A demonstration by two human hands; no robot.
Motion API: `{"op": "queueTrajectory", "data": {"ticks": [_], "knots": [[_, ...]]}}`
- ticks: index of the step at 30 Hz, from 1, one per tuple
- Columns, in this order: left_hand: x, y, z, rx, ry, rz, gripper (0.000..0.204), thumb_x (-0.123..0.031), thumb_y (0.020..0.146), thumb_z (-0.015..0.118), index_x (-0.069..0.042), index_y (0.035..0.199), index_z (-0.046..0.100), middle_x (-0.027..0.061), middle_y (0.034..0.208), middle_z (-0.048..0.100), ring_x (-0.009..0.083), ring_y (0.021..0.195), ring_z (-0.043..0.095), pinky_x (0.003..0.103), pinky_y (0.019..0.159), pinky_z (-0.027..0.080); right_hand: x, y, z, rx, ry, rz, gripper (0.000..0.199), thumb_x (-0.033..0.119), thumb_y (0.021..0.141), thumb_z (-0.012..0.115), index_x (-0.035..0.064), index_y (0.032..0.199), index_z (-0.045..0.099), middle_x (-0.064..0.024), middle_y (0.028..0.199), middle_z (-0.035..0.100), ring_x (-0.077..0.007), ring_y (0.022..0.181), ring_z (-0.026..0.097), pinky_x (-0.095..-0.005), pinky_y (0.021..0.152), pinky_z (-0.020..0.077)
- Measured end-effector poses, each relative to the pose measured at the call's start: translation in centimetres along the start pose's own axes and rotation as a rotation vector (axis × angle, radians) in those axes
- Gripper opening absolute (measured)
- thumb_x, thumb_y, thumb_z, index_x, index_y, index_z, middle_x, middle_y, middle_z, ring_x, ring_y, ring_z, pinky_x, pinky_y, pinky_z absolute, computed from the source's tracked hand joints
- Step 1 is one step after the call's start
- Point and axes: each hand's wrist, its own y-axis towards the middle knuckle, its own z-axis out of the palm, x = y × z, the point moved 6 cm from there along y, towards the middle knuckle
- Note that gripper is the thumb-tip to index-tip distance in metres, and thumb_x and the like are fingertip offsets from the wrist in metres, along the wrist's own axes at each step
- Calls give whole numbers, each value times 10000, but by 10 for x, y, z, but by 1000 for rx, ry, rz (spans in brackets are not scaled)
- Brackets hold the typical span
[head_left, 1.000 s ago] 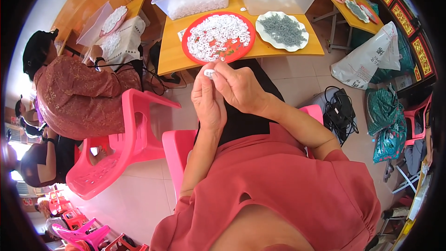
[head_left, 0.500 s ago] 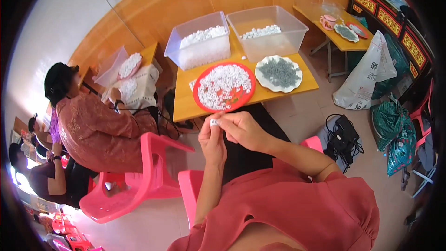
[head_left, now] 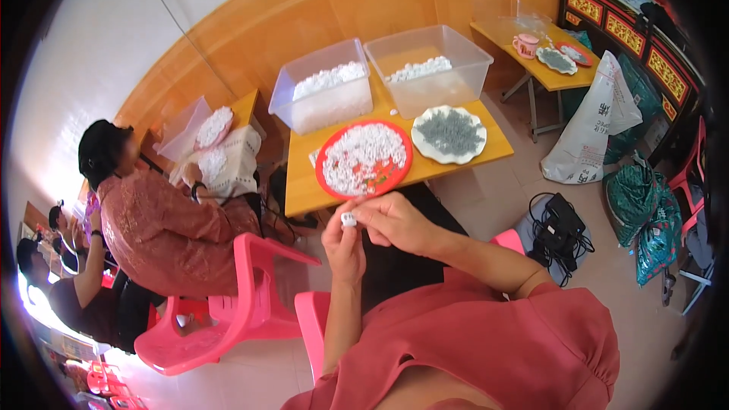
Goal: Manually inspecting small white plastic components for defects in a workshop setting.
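Observation:
In front of my chest, just off the table's near edge, my left hand (head_left: 343,249) pinches a small white plastic part (head_left: 348,219) with dark openings in its face. The fingers of my right hand (head_left: 401,223) are closed right beside this part, and what they hold, if anything, is hidden. Beyond my hands sits a round red tray (head_left: 406,171) spread with small white plastic pieces (head_left: 364,150). To its right is a white scalloped plate (head_left: 448,158) heaped with small grey pieces (head_left: 449,130).
Two clear plastic bins (head_left: 323,118) (head_left: 440,95) with white parts stand at the back of the wooden table (head_left: 493,148). A co-worker (head_left: 171,220) sits to the left by a pink chair (head_left: 250,296). Black cables (head_left: 562,235) lie right, near a white sack (head_left: 581,137) and green bags (head_left: 630,197).
The view has tilted slightly, so the table and bins sit lower in the picture. Both hands stay together at the white part, which is turned a little and shows dark openings.

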Motion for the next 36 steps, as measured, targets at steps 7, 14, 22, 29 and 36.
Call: {"op": "queueTrajectory", "data": {"ticks": [7, 14, 22, 29, 36], "knots": [[16, 11, -19, -37, 9, 34, 356, -103, 1053, 614, 90, 1353, 607, 179, 1326, 673, 196, 1149, 647, 329, 1029, 492, -23, 15, -7, -51, -34, 21, 362, 261, 1100, 514, -7, 991, 733, -14, 597, 585, -56, 496, 459, -233, 484, 347], [26, 9, -30, -48, -29, -14, 371, -160, 1060, 638, 52, 1363, 615, 173, 1350, 673, 132, 1010, 652, 297, 959, 513, -33, 18, -8, -17, -84, 20, 416, 264, 1102, 475, 5, 856, 687, -13, 563, 554, -54, 498, 439, -236, 492, 341], [32, 5, -32, -59, -36, 18, 360, -174, 1072, 626, 47, 1356, 610, 180, 1324, 679, 194, 1167, 654, 322, 1018, 515, -38, 16, -10, -1, -91, 8, 389, 255, 1108, 482, -35, 1267, 685, 5, 592, 542, -63, 512, 468, -239, 507, 373], [38, 5, -28, -81, -54, 3, 351, -162, 1073, 623, 46, 1355, 608, 187, 1340, 666, 203, 1174, 654, 330, 1025, 518, -31, 17, -16, -20, -137, -6, 374, 247, 1103, 518, 3, 905, 722, 18, 585, 538, -51, 518, 470, -240, 507, 369], [49, 12, -46, -196, -114, -4, 578, -457, 1128, 436, 20, 1435, 548, 164, 1343, 659, 246, 1204, 639, 362, 993, 512, -37, 23, -28, 107, -262, 104, 347, 285, 1045, 616, -2, 880, 717, 19, 576, 540, -39, 520, 462, -246, 502, 352]]}}
